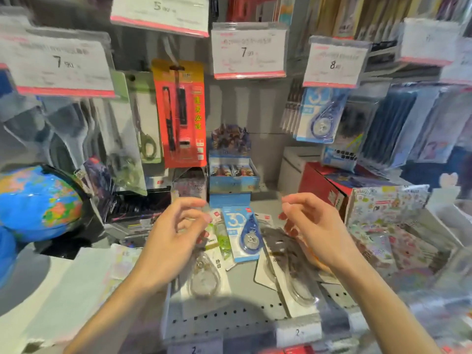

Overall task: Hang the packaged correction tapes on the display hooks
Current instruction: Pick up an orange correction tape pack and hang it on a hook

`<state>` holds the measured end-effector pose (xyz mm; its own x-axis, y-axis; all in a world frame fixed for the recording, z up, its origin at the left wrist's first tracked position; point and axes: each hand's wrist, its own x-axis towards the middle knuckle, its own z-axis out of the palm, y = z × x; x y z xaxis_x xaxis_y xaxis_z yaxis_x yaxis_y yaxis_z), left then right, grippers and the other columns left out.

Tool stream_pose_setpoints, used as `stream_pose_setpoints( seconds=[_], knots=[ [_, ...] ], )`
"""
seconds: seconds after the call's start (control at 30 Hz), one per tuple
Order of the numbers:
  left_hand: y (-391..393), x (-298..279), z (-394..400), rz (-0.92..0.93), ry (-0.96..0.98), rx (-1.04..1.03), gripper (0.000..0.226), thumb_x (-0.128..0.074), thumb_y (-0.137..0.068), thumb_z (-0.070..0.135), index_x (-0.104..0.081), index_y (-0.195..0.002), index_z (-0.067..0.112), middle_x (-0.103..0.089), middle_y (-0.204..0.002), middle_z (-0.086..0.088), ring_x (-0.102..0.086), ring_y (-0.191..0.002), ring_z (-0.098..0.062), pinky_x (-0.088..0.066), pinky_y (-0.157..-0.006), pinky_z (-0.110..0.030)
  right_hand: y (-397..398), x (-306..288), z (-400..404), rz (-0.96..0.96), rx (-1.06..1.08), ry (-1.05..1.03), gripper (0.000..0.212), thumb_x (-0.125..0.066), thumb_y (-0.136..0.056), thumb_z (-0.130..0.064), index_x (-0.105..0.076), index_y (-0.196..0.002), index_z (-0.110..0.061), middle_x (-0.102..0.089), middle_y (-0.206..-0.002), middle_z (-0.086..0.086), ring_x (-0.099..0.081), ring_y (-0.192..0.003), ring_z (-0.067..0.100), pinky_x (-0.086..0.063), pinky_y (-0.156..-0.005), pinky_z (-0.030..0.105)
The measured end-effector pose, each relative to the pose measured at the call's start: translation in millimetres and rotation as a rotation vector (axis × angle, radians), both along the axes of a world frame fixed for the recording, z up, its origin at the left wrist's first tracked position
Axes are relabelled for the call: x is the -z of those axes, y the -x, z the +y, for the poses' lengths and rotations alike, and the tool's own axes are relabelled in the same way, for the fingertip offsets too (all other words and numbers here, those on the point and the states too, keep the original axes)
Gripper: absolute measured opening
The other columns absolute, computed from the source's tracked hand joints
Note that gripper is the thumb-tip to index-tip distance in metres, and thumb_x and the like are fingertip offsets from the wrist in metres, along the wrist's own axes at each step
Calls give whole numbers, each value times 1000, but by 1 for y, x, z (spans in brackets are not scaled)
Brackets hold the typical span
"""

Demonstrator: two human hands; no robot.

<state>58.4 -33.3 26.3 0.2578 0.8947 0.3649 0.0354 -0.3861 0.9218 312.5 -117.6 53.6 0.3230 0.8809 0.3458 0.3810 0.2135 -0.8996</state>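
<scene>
Both hands hover over the shelf, and neither one holds anything. The left hand has its fingers loosely curled and free; the right hand matches it, fingers relaxed and bent. Between the two hands lies a blue packaged correction tape, flat on the shelf. Just under the left hand sits a white-carded correction tape, and below the right hand a dark one. Up beyond the right hand, more blue correction tapes hang on a hook.
</scene>
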Motion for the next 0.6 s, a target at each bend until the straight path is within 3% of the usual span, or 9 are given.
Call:
stream_pose_setpoints(
  seconds=[0.1,0.23,0.33,0.4,0.5,0.6],
  knots=[
    [9,12,8,114,11,22,28,-69,-96,19,-66,-99,47,-74,-93,4,-72,-80,-22,-60,-72,-28,-8,19,6,-156,27,82,8,-65,-100,-26,-72,-102,-28,-77,-88,3,-71,-75,13,-53,-67,18],
    [12,23,18,287,9,9,22,-68,-96,20,-63,-106,40,-74,-91,7,-73,-80,-24,-58,-83,-46,-23,43,12,-306,-7,186,7,-65,-100,-30,-71,-101,-34,-77,-89,-4,-71,-78,12,-54,-68,19],
    [6,26,25,373,11,22,23,-68,-96,20,-62,-108,38,-73,-90,13,-68,-72,-14,-53,-73,-37,-27,53,24,-461,-1,247,9,-64,-99,-36,-70,-105,-35,-75,-82,-10,-67,-71,5,-51,-65,19],
    [-4,26,31,444,0,17,20,-67,-96,23,-62,-108,38,-74,-92,10,-66,-68,-9,-51,-70,-32,-25,54,38,-546,19,279,14,-63,-99,-38,-72,-108,-31,-74,-82,-10,-67,-75,6,-52,-71,25],
    [-23,26,44,604,-32,-10,20,-65,-96,26,-61,-113,36,-72,-91,13,-67,-73,-11,-52,-77,-31,-21,52,62,-689,22,326,22,-61,-99,-37,-74,-104,-19,-74,-96,1,-67,-92,21,-51,-83,34],
    [-41,27,56,746,-8,-8,36,-63,-97,32,-55,-132,31,-69,-104,19,-66,-86,-12,-50,-89,-33,-21,53,83,-798,-18,409,34,-60,-99,-42,-73,-95,-10,-67,-101,12,-60,-100,30,-43,-80,34]
  ],
)
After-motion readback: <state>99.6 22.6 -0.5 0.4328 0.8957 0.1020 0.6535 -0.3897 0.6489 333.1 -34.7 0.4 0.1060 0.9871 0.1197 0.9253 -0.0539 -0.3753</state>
